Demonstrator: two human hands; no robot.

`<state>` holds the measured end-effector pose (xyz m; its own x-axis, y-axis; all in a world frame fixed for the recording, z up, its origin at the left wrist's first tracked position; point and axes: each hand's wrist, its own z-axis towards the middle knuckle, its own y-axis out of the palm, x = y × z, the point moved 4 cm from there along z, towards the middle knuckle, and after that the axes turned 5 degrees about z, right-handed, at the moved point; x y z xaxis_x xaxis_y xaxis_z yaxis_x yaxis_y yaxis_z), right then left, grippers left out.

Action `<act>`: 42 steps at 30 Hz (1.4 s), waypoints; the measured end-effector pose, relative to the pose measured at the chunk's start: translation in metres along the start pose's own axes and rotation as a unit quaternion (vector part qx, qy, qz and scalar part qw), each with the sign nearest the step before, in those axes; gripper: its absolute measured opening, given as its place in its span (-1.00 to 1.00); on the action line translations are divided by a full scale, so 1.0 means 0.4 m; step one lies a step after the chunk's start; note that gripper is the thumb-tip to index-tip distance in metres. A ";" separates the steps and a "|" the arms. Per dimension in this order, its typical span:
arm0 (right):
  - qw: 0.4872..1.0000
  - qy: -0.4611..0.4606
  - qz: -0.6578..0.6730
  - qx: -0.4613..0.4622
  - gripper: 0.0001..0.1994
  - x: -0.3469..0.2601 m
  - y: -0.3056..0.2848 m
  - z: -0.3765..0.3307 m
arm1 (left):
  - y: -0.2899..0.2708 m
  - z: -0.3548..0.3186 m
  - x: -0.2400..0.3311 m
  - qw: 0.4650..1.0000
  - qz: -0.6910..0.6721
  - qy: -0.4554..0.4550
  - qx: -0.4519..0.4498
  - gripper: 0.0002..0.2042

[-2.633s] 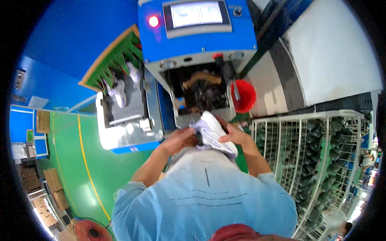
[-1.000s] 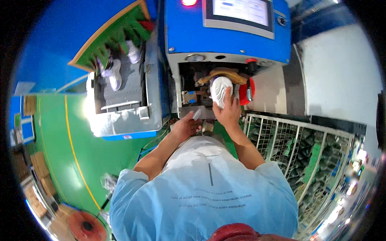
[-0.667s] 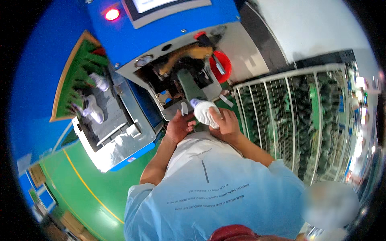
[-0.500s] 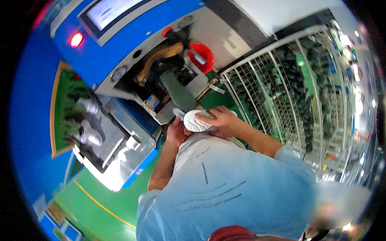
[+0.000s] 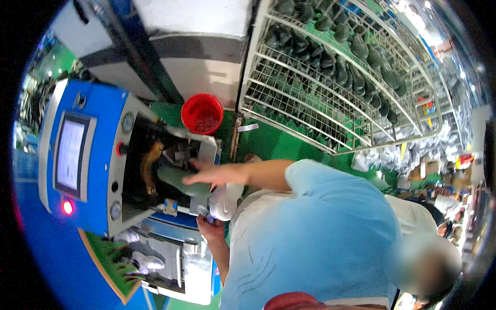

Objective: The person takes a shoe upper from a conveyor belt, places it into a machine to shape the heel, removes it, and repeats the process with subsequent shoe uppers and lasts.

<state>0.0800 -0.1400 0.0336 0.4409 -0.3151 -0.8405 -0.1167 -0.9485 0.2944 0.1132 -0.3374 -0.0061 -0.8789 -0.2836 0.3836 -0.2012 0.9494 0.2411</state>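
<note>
My left hand (image 5: 211, 227) is closed on the edge of a white, rounded piece that looks like a shoe upper (image 5: 225, 200), held close in front of my shirt. A small pale purple part shows by its fingers. My right hand (image 5: 214, 176) reaches left with its fingers stretched out, over the end of a dark green sole-shaped form (image 5: 173, 176) in the machine. I cannot tell whether the fingertips touch that form. A curved yellow-brown part (image 5: 150, 161) stands behind it inside the machine's opening.
The blue machine (image 5: 98, 175) has a screen (image 5: 71, 156) and a lit red lamp (image 5: 67, 207). A red bucket (image 5: 202, 112) stands beyond it. A wire rack (image 5: 305, 98) of dark shoe-shaped pieces is at the upper right. White shoes (image 5: 147, 261) lie at the lower left.
My view has turned, so the machine now sits at the left. My right hand has let go of the white piece and moved out to the green form; my left hand keeps holding the piece.
</note>
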 end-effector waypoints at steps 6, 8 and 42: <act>0.998 -0.010 0.042 0.046 -0.15 -0.058 -0.017 -0.004 | 0.010 0.092 -0.005 0.981 0.181 0.060 -0.043 -0.76; 0.996 -0.076 0.015 0.041 -0.18 -0.086 -0.132 -0.077 | 0.026 0.181 -0.031 0.980 0.192 0.048 -0.036 -0.75; 0.579 -0.158 0.460 0.655 -0.80 0.312 -1.334 -1.124 | 0.501 0.063 -0.040 0.924 0.354 0.042 -0.136 -0.48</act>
<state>0.5973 0.3409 -0.0236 -0.5043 -0.5000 -0.7041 -0.8382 0.4794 0.2599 0.0760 -0.1393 0.0136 -0.7088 0.3761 0.5968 0.5385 0.8350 0.1134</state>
